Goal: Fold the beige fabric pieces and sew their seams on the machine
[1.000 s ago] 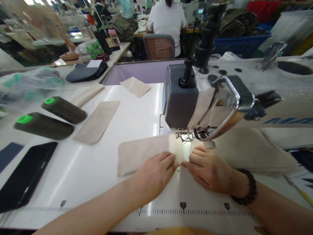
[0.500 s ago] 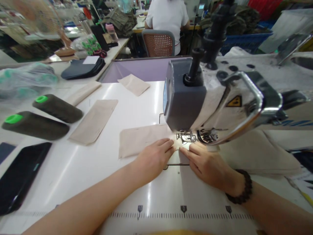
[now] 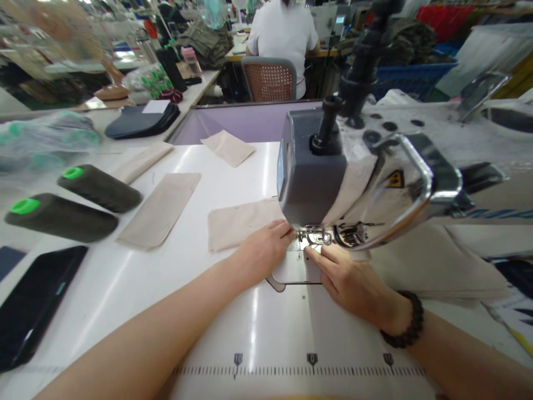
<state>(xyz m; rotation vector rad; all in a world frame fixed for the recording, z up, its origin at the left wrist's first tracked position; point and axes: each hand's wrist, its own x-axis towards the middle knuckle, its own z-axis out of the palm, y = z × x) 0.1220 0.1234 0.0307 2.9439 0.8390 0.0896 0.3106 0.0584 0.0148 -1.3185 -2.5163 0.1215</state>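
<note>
My left hand (image 3: 266,247) lies over the right end of a beige fabric piece (image 3: 237,222), its fingers closed together at the cloth's edge by the presser foot (image 3: 326,238). Part of the cloth is hidden beneath the hand and the machine head. My right hand (image 3: 353,280), with a dark beaded bracelet (image 3: 410,322) at the wrist, rests on the metal plate just in front of the foot, index finger stretched out. No cloth shows under its fingertips. The sewing machine (image 3: 314,172) stands over both hands.
Left lie another beige piece (image 3: 160,211), two dark thread cones (image 3: 62,216) and a black phone (image 3: 39,305). A further beige piece (image 3: 229,147) is at the back. Stacked beige cloth (image 3: 437,264) sits right. A person (image 3: 283,33) sits beyond, facing away.
The fabric piece has shifted away from me and turned slightly, and my left hand has moved forward with it. More of the metal plate shows between the hands. My right hand is nearly unmoved.
</note>
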